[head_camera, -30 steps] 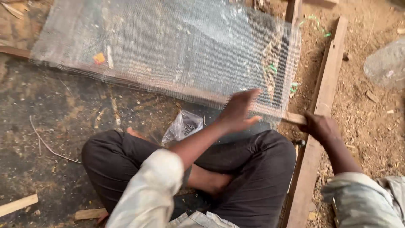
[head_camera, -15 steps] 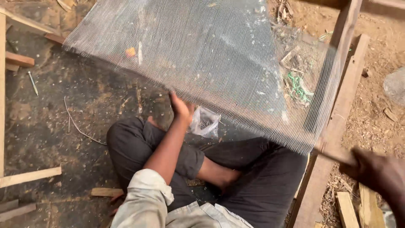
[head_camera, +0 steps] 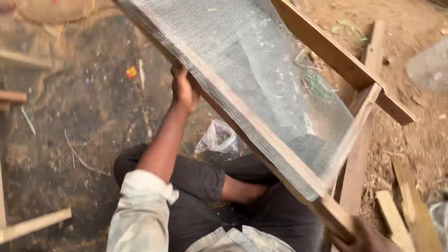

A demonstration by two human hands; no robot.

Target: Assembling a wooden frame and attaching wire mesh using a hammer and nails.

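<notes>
You hold one wooden frame (head_camera: 280, 144) covered in wire mesh (head_camera: 261, 70), lifted over your crossed legs — its long axis slants from upper left to lower right. Your left hand (head_camera: 183, 88) curls closed around the near rail; your right hand (head_camera: 366, 238) clamps the lower right corner. One clear plastic bag (head_camera: 218, 137) lies below, by your knee.
</notes>
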